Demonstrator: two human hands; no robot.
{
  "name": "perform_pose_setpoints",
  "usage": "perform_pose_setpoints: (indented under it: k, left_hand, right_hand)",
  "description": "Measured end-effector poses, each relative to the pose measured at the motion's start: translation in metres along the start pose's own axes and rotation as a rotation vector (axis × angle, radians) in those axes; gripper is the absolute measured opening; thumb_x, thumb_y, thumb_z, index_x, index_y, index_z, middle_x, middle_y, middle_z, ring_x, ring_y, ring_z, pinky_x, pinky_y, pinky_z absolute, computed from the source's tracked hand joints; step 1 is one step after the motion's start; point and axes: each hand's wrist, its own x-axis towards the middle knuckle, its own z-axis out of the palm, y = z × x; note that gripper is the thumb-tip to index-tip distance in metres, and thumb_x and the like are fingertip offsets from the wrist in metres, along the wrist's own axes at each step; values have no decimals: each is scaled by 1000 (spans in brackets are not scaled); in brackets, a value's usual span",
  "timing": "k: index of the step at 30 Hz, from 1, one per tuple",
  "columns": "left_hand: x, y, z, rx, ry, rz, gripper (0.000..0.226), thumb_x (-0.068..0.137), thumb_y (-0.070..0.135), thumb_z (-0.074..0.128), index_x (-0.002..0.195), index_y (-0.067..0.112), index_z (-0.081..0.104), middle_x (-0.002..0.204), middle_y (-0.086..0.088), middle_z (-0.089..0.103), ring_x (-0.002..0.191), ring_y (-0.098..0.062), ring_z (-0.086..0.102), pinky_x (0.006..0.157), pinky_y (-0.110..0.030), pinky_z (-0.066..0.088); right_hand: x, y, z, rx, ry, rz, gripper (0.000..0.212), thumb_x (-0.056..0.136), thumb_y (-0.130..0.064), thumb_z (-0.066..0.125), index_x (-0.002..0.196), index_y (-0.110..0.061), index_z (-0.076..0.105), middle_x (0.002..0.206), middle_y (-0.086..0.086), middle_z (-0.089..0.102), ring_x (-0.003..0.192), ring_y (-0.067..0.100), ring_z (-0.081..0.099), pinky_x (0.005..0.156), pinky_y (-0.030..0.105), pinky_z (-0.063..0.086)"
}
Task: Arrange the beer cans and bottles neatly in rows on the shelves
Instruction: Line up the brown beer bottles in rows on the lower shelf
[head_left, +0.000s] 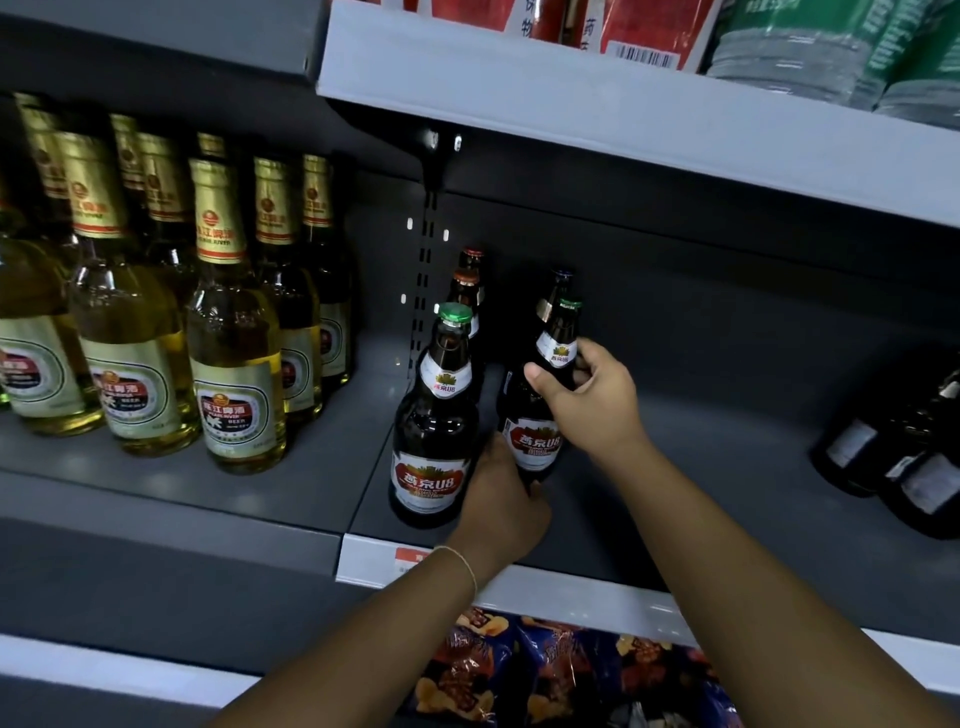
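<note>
Two dark brown beer bottles with green caps and red-and-white labels stand at the left end of the grey shelf (727, 499). My right hand (592, 400) grips the right bottle (540, 415) around its neck and shoulder. My left hand (498, 499) is curled around the base of that bottle, next to the front left bottle (434, 431). More dark bottles (470, 291) stand in a row behind the left one, and another dark bottle (558, 286) stands behind the held one.
Several clear gold-foil beer bottles (234, 358) fill the neighbouring shelf on the left. Dark bottles (904, 462) lie at the shelf's right end. Snack bags (561, 675) sit below, and red cartons (639, 26) and green packs (831, 47) sit above.
</note>
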Motion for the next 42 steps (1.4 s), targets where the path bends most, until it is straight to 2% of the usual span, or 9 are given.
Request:
perform_pose_setpoints:
  k: [3,8,13,19,24,27,32,35,42]
  left_hand:
    - [2,0,0,-16,-8,-15,54,80,7,59,131,6,42,134,-11,51,128,-23,47,109,-31,36]
    - [2,-1,-1,-20,-10,-12,58,79,7,59,133,8,39,135,-10,51,128,-23,46,110,-31,36]
    - [3,1,-1,-3,1,-19,61,75,11,57,133,10,37,134,-8,50,128,-23,46,111,-34,35]
    - [3,-1,-1,33,3,-27,72,67,25,50,136,11,35,135,-8,49,129,-24,45,111,-41,35]
    - [2,-1,-2,35,-1,-11,72,67,22,51,135,8,36,134,-9,49,128,-24,45,112,-38,35]
    - [2,-1,-2,28,-6,-22,68,68,20,54,133,10,38,133,-7,50,127,-22,46,111,-38,36]
    - [0,1,-3,66,-35,-6,75,76,15,59,143,7,28,144,-8,41,137,-23,36,116,-36,28]
    - [0,2,-4,69,-36,-6,78,77,16,60,146,7,25,147,-8,38,139,-24,34,117,-37,27]
    - [-4,6,-5,109,-48,-9,79,82,14,60,149,4,18,151,-11,33,141,-24,30,117,-29,22]
  right_hand:
    - [1,0,3,-19,18,-4,22,84,-35,77,103,-32,67,99,-11,72,91,14,67,91,40,56]
    - [2,1,6,-10,16,16,34,81,-42,77,111,-30,68,106,-11,71,100,14,67,91,42,56]
    - [3,-1,6,-37,25,26,32,82,-39,78,109,-30,65,114,-9,67,103,8,59,89,25,48]
    - [5,-1,3,-33,8,57,43,79,-40,81,116,-25,66,116,-9,67,109,10,59,92,24,48]
    - [7,-1,0,-11,-18,67,40,80,-35,81,115,-22,67,111,-11,69,109,10,61,96,28,50]
    - [6,0,2,2,-15,65,35,80,-35,81,111,-24,69,107,-12,71,106,10,64,98,36,53]
    - [7,1,4,-16,-13,43,21,82,-33,80,95,-39,64,103,-13,72,104,11,66,97,41,54]
    - [7,1,4,-22,-7,44,21,83,-32,79,97,-37,65,102,-13,72,103,10,66,97,41,54]
    - [7,-1,7,-46,11,60,22,84,-31,77,103,-30,66,104,-9,72,102,13,67,94,41,55]
